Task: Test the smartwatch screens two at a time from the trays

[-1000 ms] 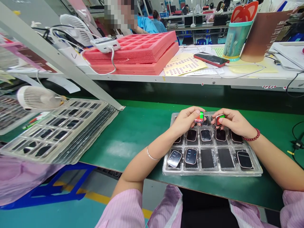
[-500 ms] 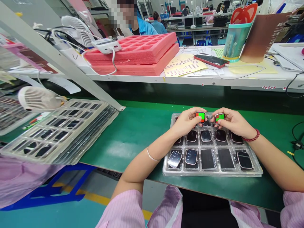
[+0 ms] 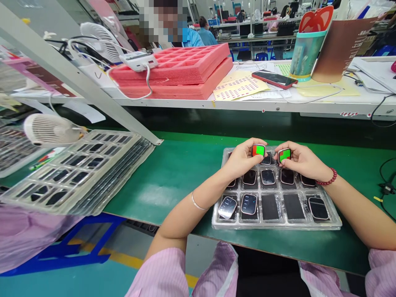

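At the left of the green counter, a stack of trays lies beside a small white fan. Farther right, over the back row of a clear compartment tray, the left hand pinches a square watch, its screen lit red and green; just beside it, the right hand grips a second lit watch, a beaded bracelet circling that wrist.

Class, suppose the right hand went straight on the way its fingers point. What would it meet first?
Most likely the lit watch in the left hand, across a gap from the right hand; depth is hard to judge.
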Demonstrator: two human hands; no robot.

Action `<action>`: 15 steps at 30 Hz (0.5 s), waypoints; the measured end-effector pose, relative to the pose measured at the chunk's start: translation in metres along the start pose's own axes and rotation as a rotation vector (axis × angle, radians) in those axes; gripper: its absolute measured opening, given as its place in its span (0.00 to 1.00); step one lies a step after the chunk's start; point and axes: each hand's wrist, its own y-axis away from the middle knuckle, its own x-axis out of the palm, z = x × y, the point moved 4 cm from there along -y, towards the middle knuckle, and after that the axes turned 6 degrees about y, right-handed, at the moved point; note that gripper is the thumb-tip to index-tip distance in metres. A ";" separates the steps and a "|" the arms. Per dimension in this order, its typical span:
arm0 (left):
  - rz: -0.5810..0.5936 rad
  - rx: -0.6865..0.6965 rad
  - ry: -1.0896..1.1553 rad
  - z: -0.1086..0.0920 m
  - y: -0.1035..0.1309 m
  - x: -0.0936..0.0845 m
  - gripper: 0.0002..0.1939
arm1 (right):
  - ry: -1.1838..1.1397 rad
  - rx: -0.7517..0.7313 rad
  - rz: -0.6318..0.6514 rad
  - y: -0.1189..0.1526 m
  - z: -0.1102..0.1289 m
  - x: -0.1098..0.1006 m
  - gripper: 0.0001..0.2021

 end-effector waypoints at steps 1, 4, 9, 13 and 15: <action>0.000 -0.001 0.000 0.000 0.000 0.000 0.17 | 0.007 -0.004 0.007 0.000 0.000 0.000 0.14; -0.010 -0.003 -0.018 -0.001 0.001 0.000 0.17 | 0.022 0.001 0.030 0.000 -0.001 0.001 0.15; -0.034 0.000 -0.080 0.002 0.000 -0.002 0.23 | 0.024 0.047 0.061 0.000 -0.005 0.000 0.17; -0.012 -0.040 -0.031 0.007 -0.001 -0.003 0.28 | 0.014 0.048 0.049 -0.001 -0.005 0.000 0.17; -0.002 -0.071 -0.013 0.010 -0.001 -0.003 0.29 | 0.006 0.042 0.048 -0.001 -0.004 0.000 0.17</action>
